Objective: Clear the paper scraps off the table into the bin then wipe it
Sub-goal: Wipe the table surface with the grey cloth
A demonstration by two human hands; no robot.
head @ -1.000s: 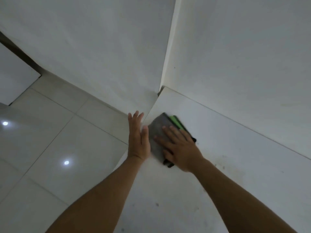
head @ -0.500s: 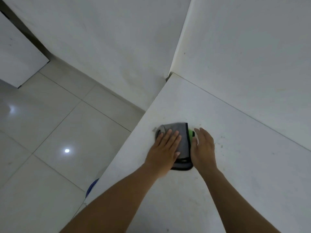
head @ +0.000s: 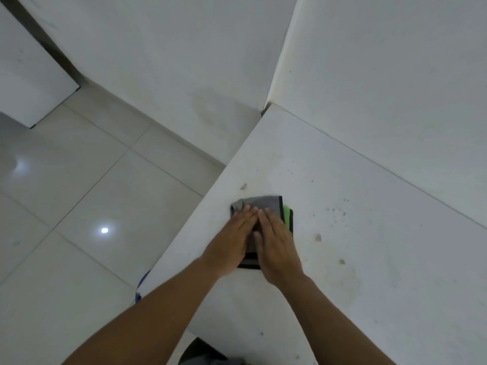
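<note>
A folded grey cloth [head: 263, 202] with black trim and a green layer lies on the white table [head: 369, 246], near its left edge. My left hand [head: 232, 238] presses flat on the cloth's left half with straight fingers. Beside it, my right hand [head: 276, 243] lies flat on the right half, fingers straight and touching the left hand's fingertips. Small dark specks and stains [head: 318, 237] mark the tabletop to the right of the cloth. No paper scraps show on the table.
White walls [head: 395, 75] meet the table at its far corner. To the left is a glossy tiled floor [head: 79, 206]. A sliver of a blue object [head: 142, 281] peeks out under the table's left edge. A dark shape [head: 203, 351] sits at the bottom.
The cloth has slid back from the far corner toward me along the left edge. My left hand moved from the table edge onto the cloth, and my right hand now lies beside it.
</note>
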